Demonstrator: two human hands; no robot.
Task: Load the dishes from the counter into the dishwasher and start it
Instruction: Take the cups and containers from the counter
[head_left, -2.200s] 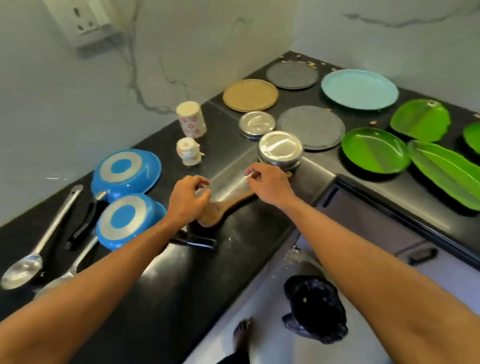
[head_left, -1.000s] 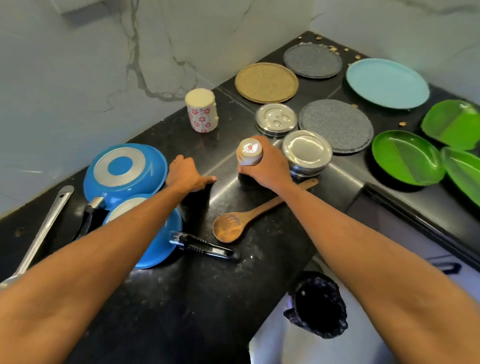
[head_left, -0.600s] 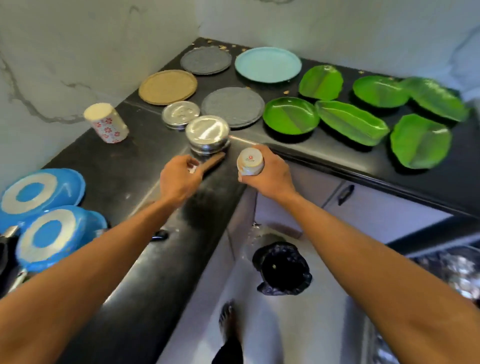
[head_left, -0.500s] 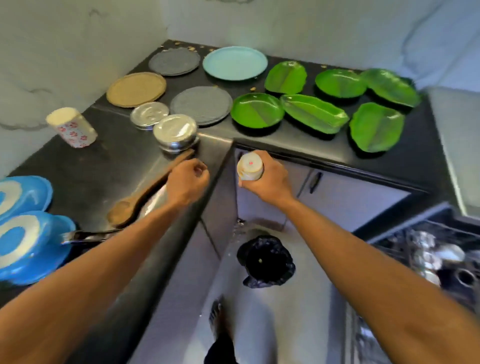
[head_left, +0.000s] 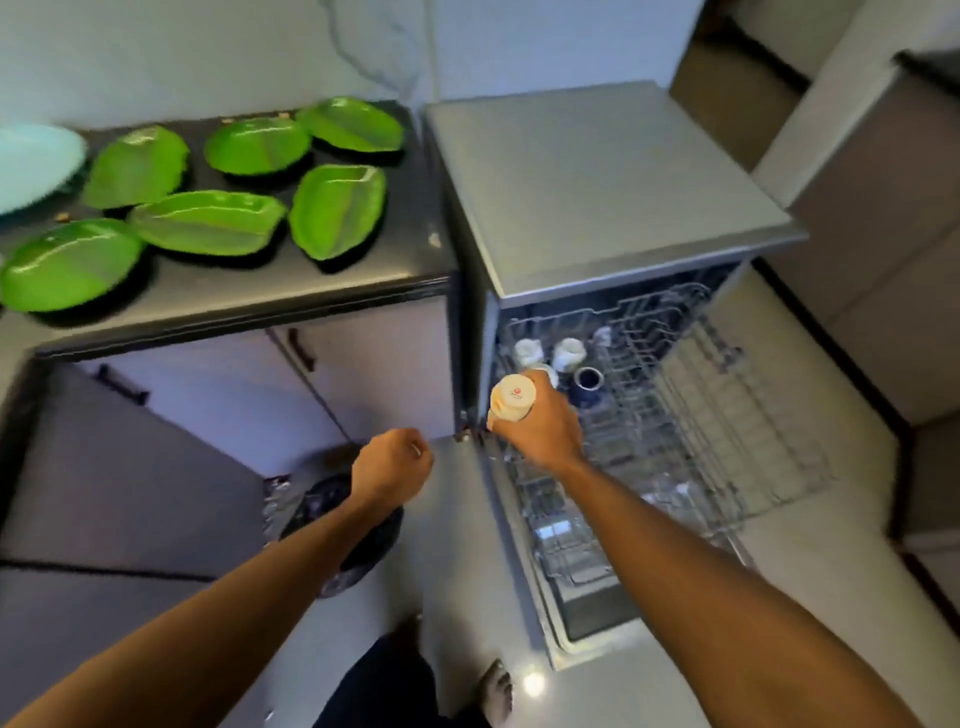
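Now, head view: the right hand (head_left: 540, 421) grips a small cream ceramic cup (head_left: 511, 397), base up, over the left edge of the grey wire dishwasher rack (head_left: 675, 364), just beside two white cups (head_left: 569, 352) and a dark blue cup (head_left: 587, 378). The left hand (head_left: 392, 465) hangs curled in a fist, with nothing visible in it. Set down hastily (the frame is blurred), the cream cup may knock its neighbours or catch a tine and tip. Half a second earlier it was at the corner of the dark stone surface (head_left: 363, 275), where green leaf-shaped plates (head_left: 208, 221) remain.
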